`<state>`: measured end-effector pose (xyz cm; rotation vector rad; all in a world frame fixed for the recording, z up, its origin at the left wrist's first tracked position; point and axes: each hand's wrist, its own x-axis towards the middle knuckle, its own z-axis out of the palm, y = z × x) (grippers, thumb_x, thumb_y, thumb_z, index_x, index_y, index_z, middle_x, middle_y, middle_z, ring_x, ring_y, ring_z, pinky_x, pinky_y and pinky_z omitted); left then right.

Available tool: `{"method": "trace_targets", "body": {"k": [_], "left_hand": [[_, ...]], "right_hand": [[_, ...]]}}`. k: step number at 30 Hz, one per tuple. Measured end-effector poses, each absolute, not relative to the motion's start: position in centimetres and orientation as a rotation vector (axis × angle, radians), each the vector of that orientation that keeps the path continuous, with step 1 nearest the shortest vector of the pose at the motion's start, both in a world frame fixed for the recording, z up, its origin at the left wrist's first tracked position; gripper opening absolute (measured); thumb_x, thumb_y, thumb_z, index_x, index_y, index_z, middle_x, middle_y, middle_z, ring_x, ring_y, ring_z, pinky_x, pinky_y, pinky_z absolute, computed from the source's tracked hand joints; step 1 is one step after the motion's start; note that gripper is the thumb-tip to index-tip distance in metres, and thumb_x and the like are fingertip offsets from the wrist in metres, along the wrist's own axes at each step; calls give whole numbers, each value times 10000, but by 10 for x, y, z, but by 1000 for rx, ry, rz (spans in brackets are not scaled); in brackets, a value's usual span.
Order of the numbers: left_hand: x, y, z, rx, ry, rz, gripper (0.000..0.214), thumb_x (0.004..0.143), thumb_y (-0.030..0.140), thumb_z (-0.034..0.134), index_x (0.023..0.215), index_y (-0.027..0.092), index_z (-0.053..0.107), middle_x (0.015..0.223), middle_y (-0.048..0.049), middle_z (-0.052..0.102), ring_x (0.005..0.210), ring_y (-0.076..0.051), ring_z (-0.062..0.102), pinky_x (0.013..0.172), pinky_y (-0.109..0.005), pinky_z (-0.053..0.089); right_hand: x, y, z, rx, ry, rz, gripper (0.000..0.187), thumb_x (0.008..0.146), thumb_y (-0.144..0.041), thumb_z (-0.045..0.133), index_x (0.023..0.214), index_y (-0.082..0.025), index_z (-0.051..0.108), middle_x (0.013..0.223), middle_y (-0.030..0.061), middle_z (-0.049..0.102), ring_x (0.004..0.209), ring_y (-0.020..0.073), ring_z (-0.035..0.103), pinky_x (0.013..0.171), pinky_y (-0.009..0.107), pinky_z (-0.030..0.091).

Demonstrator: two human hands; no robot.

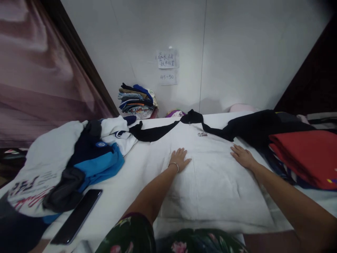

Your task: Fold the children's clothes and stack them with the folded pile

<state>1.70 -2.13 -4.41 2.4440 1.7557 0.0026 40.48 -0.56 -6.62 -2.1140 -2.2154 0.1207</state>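
Observation:
A white jacket (pixel 210 186) with black sleeves and a black collar lies spread out, front up, on the white-covered table. Its collar points away from me, and small lettering shows on the chest. My left hand (pixel 179 160) rests flat on the left half of the front, fingers spread, a bracelet at the wrist. Near the right edge, below the right sleeve, my right hand (pixel 242 156) presses flat on the cloth with its fingers extended. Neither hand grips anything.
Rumpled clothes (pixel 92 154) are heaped at the left, with a black phone (pixel 77 216) beside them. A folded red garment (pixel 305 158) tops a pile at the right. Against the wall stands a clothes stack (pixel 137 100), with handwritten paper signs (pixel 167 66) above.

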Motion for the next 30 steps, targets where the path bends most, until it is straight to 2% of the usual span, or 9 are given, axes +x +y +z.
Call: {"method": "trace_targets", "body": {"k": [5,9,12,14,16,19,22,25,30], "left_hand": [[20,-30,-35,2407,1779,-48,662,889,568,201,1448,220,259,1538,-45,185,1415,-223,119,1133,-488,57],[-9,-55,-30,2416,1822,-50,602,888,513,296,1417,227,323,1523,-54,238,1404,-238,160,1123,-513,66],[-55,-83,-27,2343,2012,-17,579,878,496,357,1385,216,372,1517,-73,253,1395,-260,183,1108,-513,136],[-85,-103,-25,2187,2216,24,587,869,497,384,1356,170,406,1482,-121,319,1357,-283,272,1073,-470,247],[-106,-121,-21,2033,2363,88,594,862,501,397,1317,123,441,1379,-161,451,1272,-295,396,1012,-421,341],[-117,-140,-16,1837,2402,221,595,852,492,423,1305,107,447,1219,-150,573,1134,-268,522,939,-364,411],[-113,-151,-13,1690,2414,335,616,833,487,454,1324,116,426,1276,-150,527,1137,-254,527,932,-342,425],[-114,-154,-12,1653,2517,315,628,814,478,477,1329,123,419,1367,-167,442,1238,-308,436,954,-402,410],[-131,-149,-14,1500,2452,238,609,811,425,507,1329,121,409,1269,-174,553,1138,-294,545,897,-380,446]], "right_hand": [[425,-76,-73,-2129,-2151,165,544,892,-454,296,1344,-196,453,1470,97,342,1370,257,268,1075,507,264],[427,-141,-77,-1965,-2074,243,547,867,-484,341,1287,-189,529,1434,104,402,1358,251,298,1090,468,272],[424,-183,-76,-1866,-1912,358,541,839,-530,384,1194,-191,611,1363,99,495,1312,248,385,1084,425,318],[418,-203,-74,-1866,-1778,420,526,811,-550,418,1134,-205,647,1292,88,564,1245,252,471,1058,402,371],[410,-215,-70,-1876,-1699,428,505,795,-555,433,1101,-223,659,1224,78,613,1166,255,545,1022,388,418],[395,-222,-66,-1867,-1697,348,501,780,-544,435,1084,-214,657,1162,96,636,1098,269,580,991,407,441],[384,-221,-66,-1893,-1701,259,533,754,-532,430,1093,-183,648,1179,133,599,1085,294,575,967,440,447],[383,-219,-66,-1908,-1705,253,498,732,-495,428,1065,-199,649,1140,127,596,1009,287,606,906,430,482],[398,-223,-61,-1897,-1639,346,430,704,-490,465,1001,-238,647,1004,86,643,764,263,628,719,427,525]]}}
